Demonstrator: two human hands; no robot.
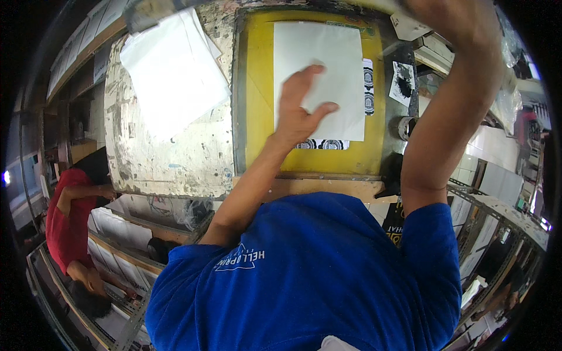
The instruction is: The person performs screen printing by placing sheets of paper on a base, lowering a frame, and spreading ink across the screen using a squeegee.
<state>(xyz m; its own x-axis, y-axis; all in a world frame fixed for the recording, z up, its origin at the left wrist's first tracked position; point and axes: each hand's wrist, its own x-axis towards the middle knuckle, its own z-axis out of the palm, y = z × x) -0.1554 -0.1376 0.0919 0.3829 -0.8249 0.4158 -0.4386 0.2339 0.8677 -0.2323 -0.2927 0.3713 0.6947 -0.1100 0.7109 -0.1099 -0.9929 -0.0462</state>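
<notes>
Metal racks [509, 216] and stacked shelves crowd this workshop, and off to the left a co-worker in a red shirt [64, 216] bends over beside them. From where I stand, the tabletop [132, 164] is spattered with old paint, a loose pile of white paper [175, 70] lying across it. Just right of that sits a yellow board [257, 117] bearing a single white sheet [342, 58]; dark round designs on a printed piece [368, 88] peek out past its right edge. The left hand [295, 108] is over the sheet, open, thumb spread away from the fingers; I can't tell whether it touches. The right hand [430, 8] is blurred and cut off at the top, so I can't say whether it grips anything. Ink-smeared paper [403, 85] lies beyond the board's right side.
</notes>
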